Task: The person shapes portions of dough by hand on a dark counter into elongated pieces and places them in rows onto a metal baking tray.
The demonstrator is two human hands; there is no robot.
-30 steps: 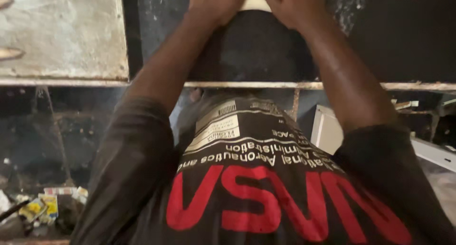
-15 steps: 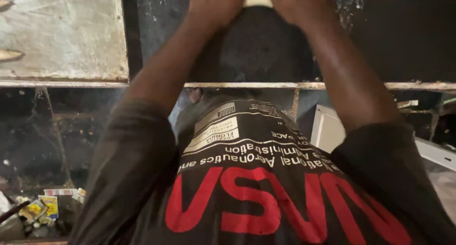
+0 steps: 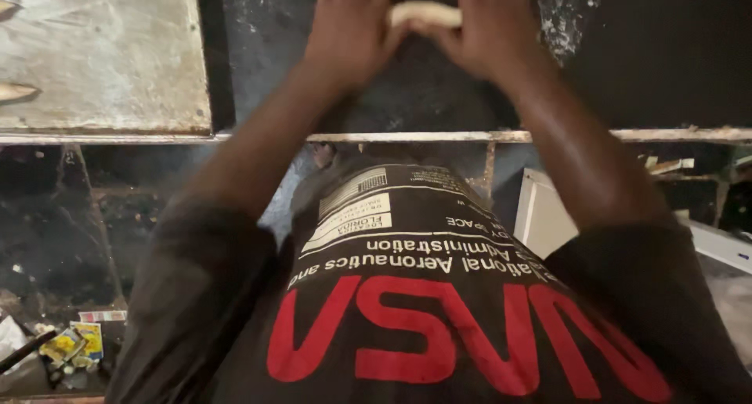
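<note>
Two hands, the left hand and right hand, close around a pale, soft dough lump at the far edge of a dark, flour-dusted counter. A scuffed metal sheet lies far left; the counter's worn metal rim runs near the torso.

Dough lower between hands

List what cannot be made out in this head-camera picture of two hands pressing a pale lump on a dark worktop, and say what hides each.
- Pale lump: mostly covered by the left hand and right hand; shape unclear.
- Fingertips of both hands: cut off by the top edge.
- Space under the worktop: too dark; partly blocked by the dark shirt.
- Colourful packets on the floor: too small.
</note>
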